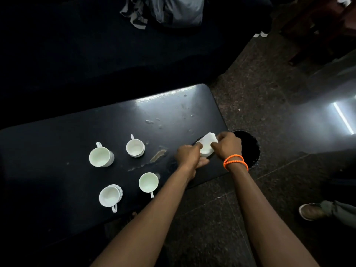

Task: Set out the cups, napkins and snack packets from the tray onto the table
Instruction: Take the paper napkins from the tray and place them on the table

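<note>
Several white cups stand on the dark table (57, 151): a far-left cup (101, 157), a far-right cup (135, 147), a near-left cup (110, 196) and a near-right cup (148, 182). All are upright and empty. At the table's right end, both hands hold a small stack of white napkins (207, 144). My left hand (189, 157) pinches its left edge. My right hand (228, 145), with orange bands at the wrist, grips its right side. A dark tray edge (196, 140) barely shows under the napkins. No snack packets are visible.
The table top has pale scuffs and a tan smear (158, 156) between the cups and my hands. A round black object (248, 147) sits on the floor by the table's right corner. A dark sofa with a grey bag (173, 10) lies beyond. Someone's shoe (311, 211) is at right.
</note>
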{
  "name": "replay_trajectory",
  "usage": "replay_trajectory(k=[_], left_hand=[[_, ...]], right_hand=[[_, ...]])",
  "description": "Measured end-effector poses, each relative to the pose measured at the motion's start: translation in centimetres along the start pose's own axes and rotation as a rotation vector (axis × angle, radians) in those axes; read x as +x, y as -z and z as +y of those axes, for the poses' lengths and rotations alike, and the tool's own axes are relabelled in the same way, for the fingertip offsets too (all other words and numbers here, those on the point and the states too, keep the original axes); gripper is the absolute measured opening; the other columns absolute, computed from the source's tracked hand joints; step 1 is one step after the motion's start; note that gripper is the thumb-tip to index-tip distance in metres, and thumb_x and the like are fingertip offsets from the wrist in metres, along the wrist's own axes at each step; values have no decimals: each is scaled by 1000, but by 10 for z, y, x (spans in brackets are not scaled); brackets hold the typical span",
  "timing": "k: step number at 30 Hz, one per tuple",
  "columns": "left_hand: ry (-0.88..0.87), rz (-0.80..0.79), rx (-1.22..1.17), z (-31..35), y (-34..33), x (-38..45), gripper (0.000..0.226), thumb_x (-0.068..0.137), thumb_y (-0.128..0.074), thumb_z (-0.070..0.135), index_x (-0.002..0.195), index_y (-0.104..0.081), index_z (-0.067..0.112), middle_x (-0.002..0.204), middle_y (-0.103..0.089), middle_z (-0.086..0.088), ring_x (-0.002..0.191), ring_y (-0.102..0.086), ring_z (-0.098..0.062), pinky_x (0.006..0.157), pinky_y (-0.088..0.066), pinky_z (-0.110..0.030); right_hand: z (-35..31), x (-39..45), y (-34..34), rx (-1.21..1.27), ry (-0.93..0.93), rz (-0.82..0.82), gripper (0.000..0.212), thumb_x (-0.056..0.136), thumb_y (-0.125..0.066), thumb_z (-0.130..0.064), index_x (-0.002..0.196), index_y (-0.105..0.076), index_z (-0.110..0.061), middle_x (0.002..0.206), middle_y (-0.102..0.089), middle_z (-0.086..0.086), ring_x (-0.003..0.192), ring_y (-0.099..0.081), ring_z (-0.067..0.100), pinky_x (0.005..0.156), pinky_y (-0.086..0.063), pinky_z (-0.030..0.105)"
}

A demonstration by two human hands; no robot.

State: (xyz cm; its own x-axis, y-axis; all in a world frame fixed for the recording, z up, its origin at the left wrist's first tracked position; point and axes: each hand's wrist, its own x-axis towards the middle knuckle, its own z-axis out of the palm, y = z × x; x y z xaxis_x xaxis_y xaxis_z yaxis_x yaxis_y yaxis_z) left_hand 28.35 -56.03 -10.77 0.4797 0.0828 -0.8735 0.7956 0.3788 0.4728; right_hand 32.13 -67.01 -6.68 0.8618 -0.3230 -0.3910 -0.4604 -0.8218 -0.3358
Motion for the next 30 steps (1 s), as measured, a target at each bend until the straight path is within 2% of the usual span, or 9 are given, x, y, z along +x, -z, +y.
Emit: replay_trajectory(k=[6,9,12,14,16,17,19,22,30], left_hand=[[-56,114,15,-6,-2,11,18,84,-60,5,89,-76,-2,77,-75,-17,47,-68,-16,42,-53,-22],[-126,232,108,-7,9,23,28,89,-61,28,68,-66,11,73,-70,-9,69,-74,-27,70,-65,-41],[-138,160,227,-10,17,32,38,97,-51,44,98,-72,13,115,-69,-16,109,-66,-36,95,-58,-52],[-101,13,226,-15,17,31,38,97,-47,53,113,-69,26,133,-65,-10,112,-63,-31,99,-56,-53],[-100,-70,254,-22,17,27,49,92,-44,62,118,-69,30,136,-66,-4,118,-62,-28,104,-53,-53],[-122,-78,276,-26,17,25,53,90,-43,65,121,-69,31,136,-66,-3,122,-62,-27,106,-51,-52],[-182,-57,331,-33,18,22,56,90,-41,66,131,-65,36,140,-65,-2,127,-60,-28,110,-48,-49],[-243,13,468,-40,29,19,62,96,-37,65,149,-50,35,152,-55,-5,141,-49,-30,119,-37,-45],[-239,119,369,-48,67,5,58,100,-44,58,151,-49,31,155,-52,-4,144,-46,-29,120,-34,-42]], right_hand=[[12,-4,-13,77,20,2,13,77,-74,-18,88,-76,-13,91,-76,17,93,-70,37,78,-51,34],[17,-3,-15,243,-78,83,34,82,-73,-48,90,-75,-15,94,-77,9,96,-70,31,81,-48,31],[22,-2,-23,396,-252,-1,52,86,-61,-66,101,-75,-18,105,-75,9,104,-68,31,92,-56,38],[22,-7,-29,504,-296,-107,55,87,-55,-70,101,-75,-20,105,-72,8,94,-67,25,71,-63,37],[21,-14,-36,535,-277,-107,52,88,-53,-70,92,-74,-23,98,-71,7,80,-64,14,44,-53,18],[20,-17,-39,540,-268,-86,50,89,-52,-71,86,-73,-25,94,-70,5,79,-64,14,44,-52,15],[17,-20,-45,559,-277,-68,47,88,-51,-72,77,-72,-31,87,-70,-2,90,-68,21,66,-64,32],[11,-25,-53,547,-275,-72,50,86,-49,-76,71,-71,-33,84,-71,-4,97,-69,25,90,-59,47],[-12,-50,-76,542,-249,-134,59,80,-41,-83,66,-72,-35,78,-71,-11,88,-69,21,90,-59,46]])
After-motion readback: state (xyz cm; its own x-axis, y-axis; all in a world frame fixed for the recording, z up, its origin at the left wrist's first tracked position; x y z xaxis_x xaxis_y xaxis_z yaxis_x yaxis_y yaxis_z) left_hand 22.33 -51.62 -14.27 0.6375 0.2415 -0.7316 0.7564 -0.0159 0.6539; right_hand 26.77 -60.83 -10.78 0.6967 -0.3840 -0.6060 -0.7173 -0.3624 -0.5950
